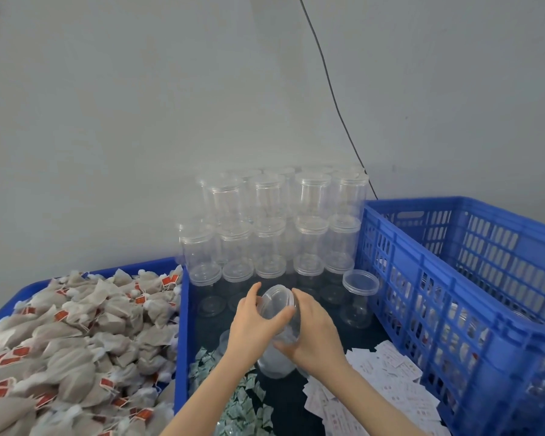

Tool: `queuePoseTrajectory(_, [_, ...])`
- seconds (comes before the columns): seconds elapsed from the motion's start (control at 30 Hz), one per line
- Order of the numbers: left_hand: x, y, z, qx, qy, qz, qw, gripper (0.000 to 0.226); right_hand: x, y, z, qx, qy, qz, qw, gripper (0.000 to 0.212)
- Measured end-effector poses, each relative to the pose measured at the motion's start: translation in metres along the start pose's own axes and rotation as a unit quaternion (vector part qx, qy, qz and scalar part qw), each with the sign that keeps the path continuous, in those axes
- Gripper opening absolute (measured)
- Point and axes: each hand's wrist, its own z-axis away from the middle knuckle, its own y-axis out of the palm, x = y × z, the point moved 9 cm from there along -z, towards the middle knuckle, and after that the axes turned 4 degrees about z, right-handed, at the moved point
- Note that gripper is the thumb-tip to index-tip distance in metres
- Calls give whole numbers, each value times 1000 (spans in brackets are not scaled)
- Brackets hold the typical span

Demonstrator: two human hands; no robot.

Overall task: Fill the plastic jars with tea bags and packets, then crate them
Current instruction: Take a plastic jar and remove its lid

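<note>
At 8 o'clock a blue tray point(183, 341) holds a heap of tea bags point(76, 335) with red tags. Just right of it, green-and-white packets point(243, 401) lie scattered on the dark table point(324, 313) at 6 o'clock. At the centre the left hand point(252, 322) curls round the lid point(276, 302) of a clear jar point(280, 338), thumb on its near edge; the right hand point(315, 335) grips the jar's body, which tilts its mouth toward 12 o'clock. Behind, at 12 o'clock, stacked empty jars point(274, 225) stand against the wall point(139, 105), close beyond the fingers. One open jar point(359, 297) stands at 2 o'clock. White paper slips point(375, 382) lie at 5 o'clock. A blue crate point(453, 294) fills 3 o'clock, with jars dimly visible through its wall.
</note>
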Motion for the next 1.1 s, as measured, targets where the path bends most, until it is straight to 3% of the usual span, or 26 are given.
queuePoseTrajectory(0.07, [5,-12,-2,-33,-35,52,998,94,2,-4,1,-48,-38,45,997,86])
queuePoseTrajectory(0.13, [11,-28,-7,-72,-55,113,989,88,-14,-3,2,-47,-1,34,998,91])
queuePoseTrajectory(0.23, [12,-43,-18,-86,-28,16,996,78,-49,-1,3,-23,113,-71,991,102])
queuePoseTrajectory(0.37, [32,-18,-36,-9,-56,-156,986,87,-67,-9,2,-51,146,-130,979,97])
queuePoseTrajectory(0.53, [65,26,-58,96,-109,-288,946,90,-75,-9,6,-57,151,-184,970,93])
queuePoseTrajectory(0.73, [81,51,-69,122,-117,-322,932,76,-74,-3,19,-30,141,-207,968,94])
queuePoseTrajectory(0.9, [89,61,-69,152,-103,-402,897,53,-76,0,21,-20,143,-214,966,94])
queuePoseTrajectory(1.1, [77,62,-66,167,-62,-396,901,48,-70,8,23,-12,139,-223,965,94])
